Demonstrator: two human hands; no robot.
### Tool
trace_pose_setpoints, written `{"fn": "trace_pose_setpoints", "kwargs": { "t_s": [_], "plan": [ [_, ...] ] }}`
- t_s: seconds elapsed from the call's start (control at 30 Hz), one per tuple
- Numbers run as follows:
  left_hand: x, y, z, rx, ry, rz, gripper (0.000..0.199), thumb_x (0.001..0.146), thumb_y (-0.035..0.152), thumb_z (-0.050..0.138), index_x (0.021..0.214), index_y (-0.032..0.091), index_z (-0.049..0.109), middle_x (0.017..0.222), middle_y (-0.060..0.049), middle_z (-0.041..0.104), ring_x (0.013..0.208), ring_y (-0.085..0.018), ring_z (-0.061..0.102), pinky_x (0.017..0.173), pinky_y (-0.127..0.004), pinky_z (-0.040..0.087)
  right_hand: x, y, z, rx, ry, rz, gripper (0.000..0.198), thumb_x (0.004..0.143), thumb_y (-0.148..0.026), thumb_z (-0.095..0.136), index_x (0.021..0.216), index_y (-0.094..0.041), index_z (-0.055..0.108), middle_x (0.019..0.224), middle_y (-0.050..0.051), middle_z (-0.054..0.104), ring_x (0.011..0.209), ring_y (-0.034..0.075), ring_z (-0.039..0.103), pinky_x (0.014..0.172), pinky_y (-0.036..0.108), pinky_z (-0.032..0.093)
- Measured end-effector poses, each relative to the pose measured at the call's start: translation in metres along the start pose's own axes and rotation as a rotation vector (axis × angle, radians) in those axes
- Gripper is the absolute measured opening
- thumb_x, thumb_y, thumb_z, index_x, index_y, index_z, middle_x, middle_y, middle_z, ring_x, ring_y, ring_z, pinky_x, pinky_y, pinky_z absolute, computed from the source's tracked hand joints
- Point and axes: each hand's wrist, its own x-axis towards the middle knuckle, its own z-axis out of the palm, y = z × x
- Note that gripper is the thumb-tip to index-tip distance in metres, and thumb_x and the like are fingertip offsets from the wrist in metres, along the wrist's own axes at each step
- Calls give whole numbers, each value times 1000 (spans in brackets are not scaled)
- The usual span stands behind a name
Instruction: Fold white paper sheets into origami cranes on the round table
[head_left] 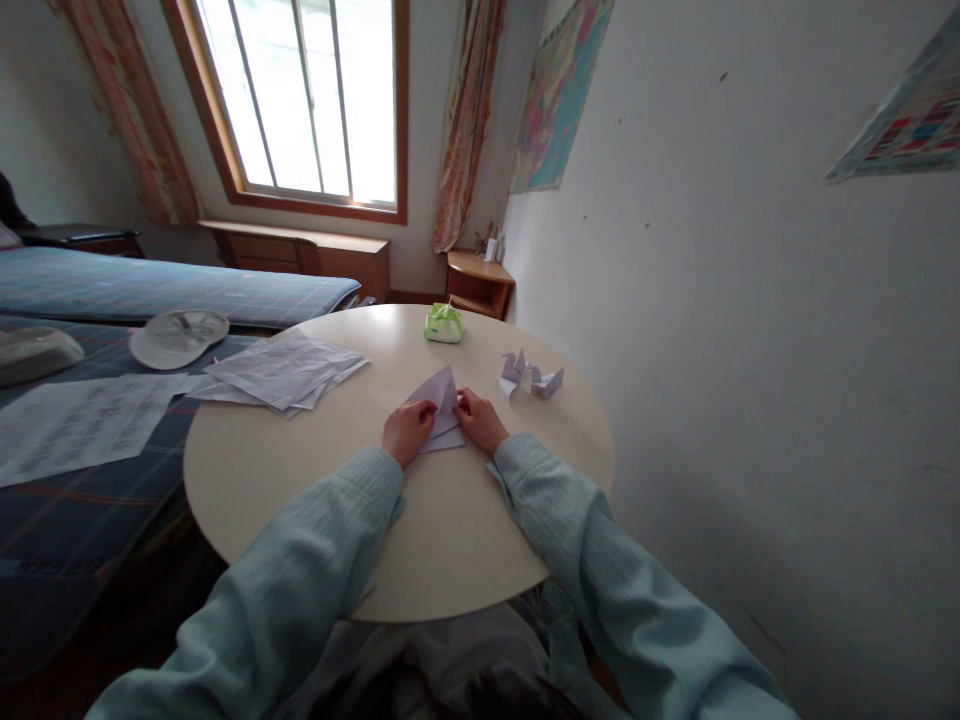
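Between my hands, over the middle of the round table, is a sheet of white paper (pixel 444 398) folded into a pointed shape, its tip facing away from me. My left hand (pixel 409 430) pinches its left side, with the thumb and fingers closed on the paper. On the opposite edge, my right hand (pixel 480 420) grips the paper between thumb and fingertips. A lower flap spreads flat on the tabletop between my wrists. Beyond my right hand stands a folded paper figure (pixel 513 372), and beside it sits another folded paper figure (pixel 547 382).
The round cream table (pixel 300 500) stands close to the white wall on the right. A green tissue pack (pixel 444 323) lies near its far edge. Loose paper sheets (pixel 281 368) overlap the left rim. Left of the table are a bed (pixel 150 480) and a white cap (pixel 178 338).
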Motion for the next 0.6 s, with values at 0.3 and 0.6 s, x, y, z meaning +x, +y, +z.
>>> {"fn": "trace_pose_setpoints", "kwargs": {
  "t_s": [0.3,0.6],
  "plan": [
    [1,0,1,8,-25,5,26,73,21,42,81,24,66,83,0,67,78,-14,59,74,-24,43,1,8,4,-56,52,83,26,76,-18,50,101,-15,50,70,1,60,66,12,55,64,21,37],
    [-2,2,-1,69,-42,36,26,74,22,42,83,25,66,86,1,66,79,-14,59,74,-23,43,2,9,2,-91,33,155,27,75,-19,50,102,-16,48,70,1,60,67,12,55,63,21,36]
  ]
}}
